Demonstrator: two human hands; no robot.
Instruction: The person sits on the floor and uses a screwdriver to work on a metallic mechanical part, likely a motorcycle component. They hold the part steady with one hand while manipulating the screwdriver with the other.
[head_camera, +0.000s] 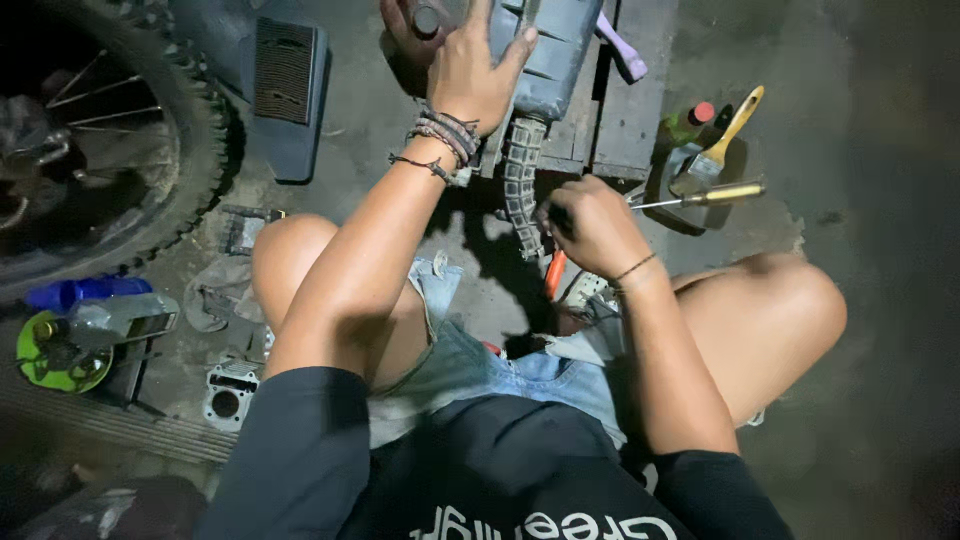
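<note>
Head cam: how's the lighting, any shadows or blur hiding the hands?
Head view: light comes from above and is harsh, corners falling to near black; the tyre at upper left is dim. Left hand on the grey part is well lit. Right hand is sharp but its fingers are in shadow, so what it grips is unclear. Dark shadows lie between the knees; no glare.

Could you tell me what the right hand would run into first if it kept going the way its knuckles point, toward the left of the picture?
Probably the ribbed grey hose hanging from the grey engine part; the right hand is already close beside it, though depth is hard to judge in this dim view.
</note>
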